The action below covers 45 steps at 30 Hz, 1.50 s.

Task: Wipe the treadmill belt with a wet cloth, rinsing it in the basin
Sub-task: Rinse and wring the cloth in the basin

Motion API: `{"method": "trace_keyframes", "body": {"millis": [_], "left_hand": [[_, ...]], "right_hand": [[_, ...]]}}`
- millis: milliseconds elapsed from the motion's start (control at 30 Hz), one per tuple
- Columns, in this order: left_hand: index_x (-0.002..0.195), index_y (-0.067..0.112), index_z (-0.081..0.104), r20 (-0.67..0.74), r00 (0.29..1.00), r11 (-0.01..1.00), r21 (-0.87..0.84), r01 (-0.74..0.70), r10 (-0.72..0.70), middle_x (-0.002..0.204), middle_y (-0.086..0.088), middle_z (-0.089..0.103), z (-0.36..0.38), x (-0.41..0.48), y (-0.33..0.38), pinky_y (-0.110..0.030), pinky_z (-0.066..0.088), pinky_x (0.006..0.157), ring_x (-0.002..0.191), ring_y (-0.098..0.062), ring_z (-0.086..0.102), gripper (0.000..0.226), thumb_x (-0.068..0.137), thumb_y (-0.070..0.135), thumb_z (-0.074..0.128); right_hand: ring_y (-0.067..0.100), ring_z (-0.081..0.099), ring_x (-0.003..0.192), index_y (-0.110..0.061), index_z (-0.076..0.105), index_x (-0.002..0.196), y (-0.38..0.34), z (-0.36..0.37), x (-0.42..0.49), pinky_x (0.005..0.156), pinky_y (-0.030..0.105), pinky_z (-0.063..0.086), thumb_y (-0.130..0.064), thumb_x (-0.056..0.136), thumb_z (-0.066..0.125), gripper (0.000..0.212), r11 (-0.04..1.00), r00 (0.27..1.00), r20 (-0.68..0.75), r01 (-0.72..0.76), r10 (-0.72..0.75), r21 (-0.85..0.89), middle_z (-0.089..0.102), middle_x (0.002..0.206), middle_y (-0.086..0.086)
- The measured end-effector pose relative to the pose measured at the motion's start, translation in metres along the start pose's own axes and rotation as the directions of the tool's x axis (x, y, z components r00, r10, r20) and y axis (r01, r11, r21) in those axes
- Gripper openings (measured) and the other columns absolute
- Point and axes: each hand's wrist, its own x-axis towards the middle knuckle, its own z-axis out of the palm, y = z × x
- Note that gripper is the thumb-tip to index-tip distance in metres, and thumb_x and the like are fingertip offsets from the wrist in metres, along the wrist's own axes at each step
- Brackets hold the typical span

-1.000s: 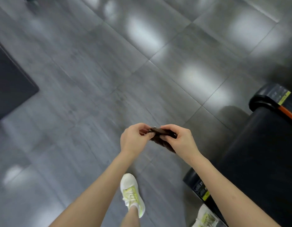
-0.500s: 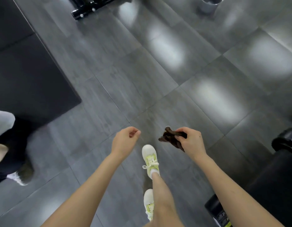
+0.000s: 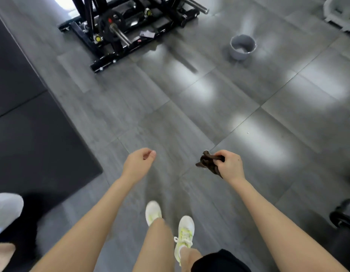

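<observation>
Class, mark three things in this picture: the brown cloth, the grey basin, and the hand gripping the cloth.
brown cloth (image 3: 206, 163), head view, bunched middle.
grey basin (image 3: 239, 55), head view, front outer wall.
right hand (image 3: 232, 166), head view, back of hand.

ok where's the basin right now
In the head view the grey basin stands on the tiled floor at upper right, just right of the black weight machine.

Forearms reach forward; left hand (image 3: 137, 164) loosely curled, right hand (image 3: 230, 166) grips the cloth (image 3: 206, 162).
</observation>
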Motion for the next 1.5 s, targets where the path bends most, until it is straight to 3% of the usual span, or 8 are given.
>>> {"method": "trace_keyframes", "body": {"millis": [67,200,433,533,700,1000,1167,1500], "left_hand": [[0.087,0.009,0.069,0.007,1.0,1.0,-0.001,-0.023,0.023,0.085,-0.01,0.071,-0.022,0.047,0.022,-0.039,0.051,0.082,0.086,-0.027,0.066,0.034,0.091,0.038,0.052],[0.085,0.015,0.067,0.021,0.996,0.996,0.029,-0.089,0.089,0.086,-0.007,0.071,-0.056,0.159,0.069,-0.038,0.051,0.082,0.089,-0.026,0.066,0.019,0.094,0.027,0.056],[0.089,0.017,0.066,0.117,0.975,0.951,0.225,-0.211,0.189,0.093,-0.003,0.071,-0.097,0.339,0.174,-0.034,0.048,0.083,0.094,-0.024,0.063,0.022,0.094,0.034,0.053],[0.09,0.016,0.066,0.182,0.954,0.931,0.237,-0.277,0.237,0.091,-0.003,0.07,-0.099,0.405,0.23,-0.036,0.048,0.084,0.093,-0.025,0.062,0.022,0.095,0.033,0.052],[0.097,0.011,0.068,0.257,0.926,0.919,0.211,-0.332,0.276,0.092,-0.004,0.07,-0.07,0.517,0.324,-0.034,0.048,0.082,0.093,-0.025,0.062,0.024,0.094,0.031,0.054],[0.086,0.015,0.067,0.289,0.928,0.959,0.087,-0.27,0.235,0.083,-0.003,0.071,-0.024,0.698,0.472,-0.034,0.048,0.079,0.085,-0.024,0.066,0.016,0.092,0.026,0.057],[0.092,0.013,0.068,0.295,0.929,0.967,0.054,-0.248,0.222,0.084,-0.004,0.071,-0.011,0.791,0.534,-0.031,0.046,0.079,0.081,-0.02,0.067,0.016,0.094,0.023,0.056],[0.079,0.027,0.063,0.377,0.916,0.984,0.051,-0.17,0.139,0.079,0.005,0.069,0.063,1.055,0.653,-0.033,0.046,0.074,0.082,-0.02,0.067,0.018,0.094,0.021,0.055]], "right_hand": [[0.028,0.059,0.084,-0.005,0.071,0.089,-0.023,-0.007,0.042,0.064,0.026,0.029,0.003,0.077,0.061,0.018,1.0,1.0,-0.016,-0.015,0.015,-0.009,0.07,0.086,0.013],[0.029,0.059,0.084,-0.006,0.071,0.088,-0.063,-0.019,0.136,0.062,0.026,0.028,0.003,0.078,0.059,0.019,0.999,0.996,-0.07,-0.053,0.052,-0.008,0.07,0.085,0.012],[0.021,0.052,0.081,-0.008,0.072,0.094,-0.113,-0.058,0.281,0.059,0.024,0.024,0.001,0.08,0.058,0.022,0.983,0.963,-0.197,-0.179,0.182,0.033,0.07,0.092,0.011],[0.018,0.048,0.08,-0.007,0.071,0.094,-0.122,-0.085,0.339,0.063,0.025,0.028,0.0,0.081,0.059,0.019,0.969,0.937,-0.248,-0.237,0.247,0.07,0.069,0.09,0.011],[0.026,0.06,0.089,-0.008,0.071,0.094,-0.104,-0.137,0.443,0.07,0.026,0.035,-0.004,0.082,0.064,0.014,0.942,0.897,-0.287,-0.31,0.335,0.129,0.069,0.089,0.009],[0.025,0.062,0.095,-0.01,0.071,0.098,-0.068,-0.23,0.658,0.075,0.026,0.04,-0.01,0.085,0.065,0.014,0.909,0.892,-0.184,-0.393,0.413,0.138,0.07,0.097,0.009],[0.026,0.062,0.095,-0.011,0.072,0.096,-0.07,-0.267,0.77,0.069,0.023,0.033,-0.01,0.084,0.065,0.014,0.886,0.871,-0.167,-0.445,0.462,0.131,0.071,0.097,0.011],[0.03,0.06,0.096,-0.011,0.07,0.096,-0.039,-0.31,0.988,0.069,0.024,0.032,-0.007,0.087,0.06,0.014,0.792,0.771,-0.191,-0.573,0.608,0.21,0.069,0.097,0.014]]}}
